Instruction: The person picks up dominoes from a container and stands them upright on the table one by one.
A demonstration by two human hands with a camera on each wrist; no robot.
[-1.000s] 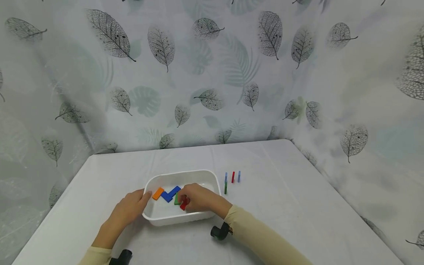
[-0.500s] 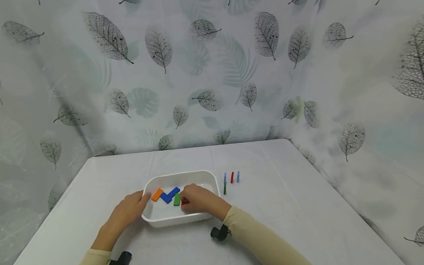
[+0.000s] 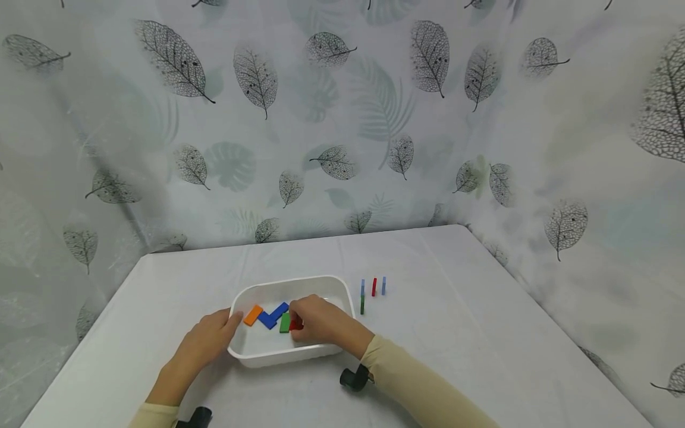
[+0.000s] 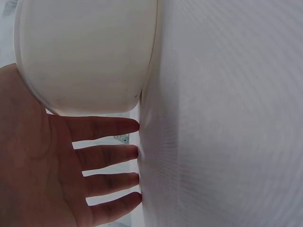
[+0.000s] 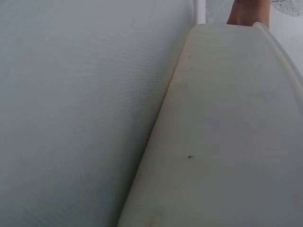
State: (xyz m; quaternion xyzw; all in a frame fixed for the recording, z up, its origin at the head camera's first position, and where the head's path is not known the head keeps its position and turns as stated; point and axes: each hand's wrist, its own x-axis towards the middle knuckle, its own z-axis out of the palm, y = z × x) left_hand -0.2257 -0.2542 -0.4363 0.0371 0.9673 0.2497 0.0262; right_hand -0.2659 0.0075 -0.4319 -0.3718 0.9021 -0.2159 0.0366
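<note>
**Red block drawn beside the green one in the tray**

The right hand [image 3: 316, 321] pinches the red block [image 3: 296, 324], now shifted a little toward 10 o'clock against the green block [image 3: 285, 322]. The left hand [image 3: 206, 342], fingers straight, still steadies the white tray [image 3: 289, 355] from 9 o'clock.

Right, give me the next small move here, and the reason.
Probably lift the red block out of the tray: the right hand seems to pinch it there, four blocks already stand outside, and the left hand steadies the rim.
</note>
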